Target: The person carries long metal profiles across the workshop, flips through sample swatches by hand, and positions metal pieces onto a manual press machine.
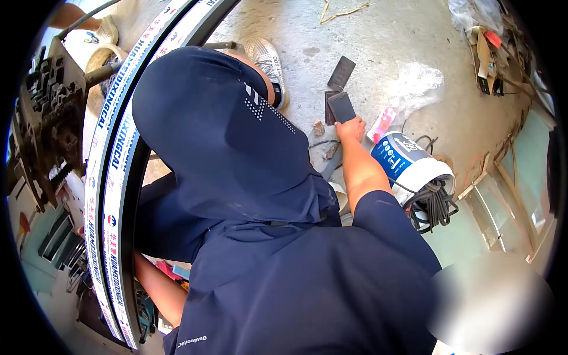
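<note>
My right hand (350, 128) is closed on a dark rectangular plate (341, 107) near the concrete floor. Beneath and behind that plate lies another dark piece (329, 110), and a third dark plate (341, 73) rests just above them. On the left, my forearm reaches down beside long curved profiles (123, 133) covered in printed white film; my left hand is hidden, so what it touches does not show. To the right of my right hand are a pink-and-white packet (383, 121) and clear plastic wrap (416, 89).
A white-and-blue bucket (408, 158) holding coiled black cable (432, 204) lies on its side at the right. Dark metal machinery (50, 112) stands at the far left. Scraps (488, 59) are piled at upper right. Another person's foot (106, 31) shows at upper left.
</note>
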Demonstrator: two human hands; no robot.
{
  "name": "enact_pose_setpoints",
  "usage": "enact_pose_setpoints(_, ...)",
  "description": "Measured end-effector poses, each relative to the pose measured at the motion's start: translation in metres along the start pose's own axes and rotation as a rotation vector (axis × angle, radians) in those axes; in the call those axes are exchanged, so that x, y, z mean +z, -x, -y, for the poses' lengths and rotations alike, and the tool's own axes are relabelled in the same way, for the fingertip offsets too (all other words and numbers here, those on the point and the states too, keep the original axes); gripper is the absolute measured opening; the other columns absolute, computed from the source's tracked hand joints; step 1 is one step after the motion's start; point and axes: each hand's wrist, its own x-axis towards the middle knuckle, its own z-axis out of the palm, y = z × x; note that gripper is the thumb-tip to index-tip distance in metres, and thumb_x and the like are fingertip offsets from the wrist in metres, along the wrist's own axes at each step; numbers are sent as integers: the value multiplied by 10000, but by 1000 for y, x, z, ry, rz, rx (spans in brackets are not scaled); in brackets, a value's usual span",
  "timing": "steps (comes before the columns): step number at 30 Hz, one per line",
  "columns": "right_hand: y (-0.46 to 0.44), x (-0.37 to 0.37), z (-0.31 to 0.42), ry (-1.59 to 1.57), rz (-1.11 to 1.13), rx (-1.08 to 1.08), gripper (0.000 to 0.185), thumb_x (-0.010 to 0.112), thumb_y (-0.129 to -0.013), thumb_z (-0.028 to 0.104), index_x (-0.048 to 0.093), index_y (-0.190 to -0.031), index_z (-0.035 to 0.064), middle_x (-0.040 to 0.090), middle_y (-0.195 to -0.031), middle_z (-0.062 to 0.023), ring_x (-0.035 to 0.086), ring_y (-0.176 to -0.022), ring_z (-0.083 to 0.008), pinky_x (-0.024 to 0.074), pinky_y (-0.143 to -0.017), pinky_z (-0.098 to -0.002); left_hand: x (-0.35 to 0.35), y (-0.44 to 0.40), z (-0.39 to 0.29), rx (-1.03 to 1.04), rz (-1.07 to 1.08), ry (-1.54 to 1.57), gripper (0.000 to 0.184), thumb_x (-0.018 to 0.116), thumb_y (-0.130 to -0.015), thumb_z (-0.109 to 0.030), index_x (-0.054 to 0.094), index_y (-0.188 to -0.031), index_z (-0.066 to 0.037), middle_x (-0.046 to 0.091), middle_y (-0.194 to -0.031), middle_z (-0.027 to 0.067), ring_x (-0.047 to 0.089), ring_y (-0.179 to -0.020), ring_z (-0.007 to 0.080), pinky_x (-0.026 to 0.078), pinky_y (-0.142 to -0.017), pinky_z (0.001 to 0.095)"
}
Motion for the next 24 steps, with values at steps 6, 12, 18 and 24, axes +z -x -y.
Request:
enact_pose_setpoints(6, -6, -13, 7, 47, 45, -25, 842, 876, -790, 418, 467, -1403, 10, 537, -1427, -238, 544, -1349, -395, 483, -1115, -463, 1, 1, 2, 11, -15, -33, 566, 527, -1072, -321, 413, -1570, -75, 233, -1680, 266, 292, -1529, 422, 326, -1179, 607)
enact_pose_setpoints(12, -22, 8, 2, 9, 28, -18, 928, 882, -758, 500, 453, -1390, -26, 530, -1420, -260, 579, -1304, -414, 507, -1081, -476, 5, 1, 3, 16, -30, -55, 572, 531, -1069, -320, 409, -1571, -73, 229, -1681, 267, 285, -1530, 426, 319, -1181, 610)
enact_pose_setpoints(18, 7, -10, 20, -3, -10, -36, 1049, 891, -693, 606, 434, -1384, -37, 526, -1406, -279, 616, -1253, -428, 537, -1040, -485, 4, 2, 3, 25, -40, -61, 578, 534, -1066, -319, 404, -1572, -72, 224, -1682, 268, 278, -1531, 430, 311, -1182, 614)
enact_pose_setpoints(24, -4, 19, 35, 27, -1, -5, 1039, 873, -704, 578, 407, -1378, -62, 539, -1406, -280, 612, -1266, -426, 529, -1059, -478, 6, 3, 2, 23, -48, -87, 584, 538, -1063, -318, 400, -1573, -71, 220, -1683, 269, 271, -1532, 434, 304, -1184, 617)
